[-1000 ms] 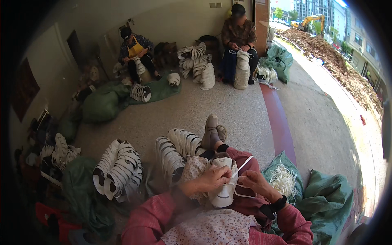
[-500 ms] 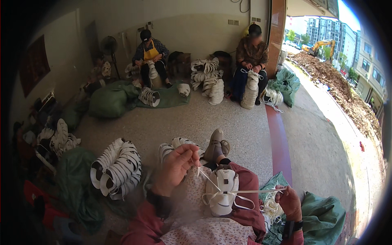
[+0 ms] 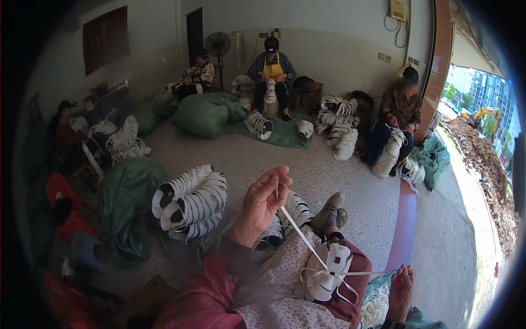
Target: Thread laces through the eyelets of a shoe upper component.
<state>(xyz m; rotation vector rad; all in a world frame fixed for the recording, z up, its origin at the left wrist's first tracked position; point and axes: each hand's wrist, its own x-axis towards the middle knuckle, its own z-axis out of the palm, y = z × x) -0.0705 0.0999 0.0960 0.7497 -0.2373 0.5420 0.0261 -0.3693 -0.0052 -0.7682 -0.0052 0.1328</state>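
Observation:
A white shoe upper [image 3: 324, 288] rests on my lap, over a flowered apron [image 3: 274, 299] and red trouser cloth. My left hand [image 3: 258, 207], raised to the upper left of it, pinches one end of a flat white shoelace [image 3: 301, 232]. That stretch runs taut and slanting down to the upper. On the other side, my right hand [image 3: 401, 290] pinches another stretch of lace, pulled out nearly level. Loose loops of lace hang about the upper.
Stacked white shoe uppers [image 3: 194, 203] stand on the floor to my left, beside a green sack [image 3: 131, 208]. White laces [image 3: 375, 306] lie by my right knee. Several co-workers sit along the walls; one wears a yellow apron [image 3: 273, 70]. A fan [image 3: 218, 45] stands behind.
My view has swung left, so the room sits farther right in it. My left hand has risen away from the upper, and the lace stretch between them is longer.

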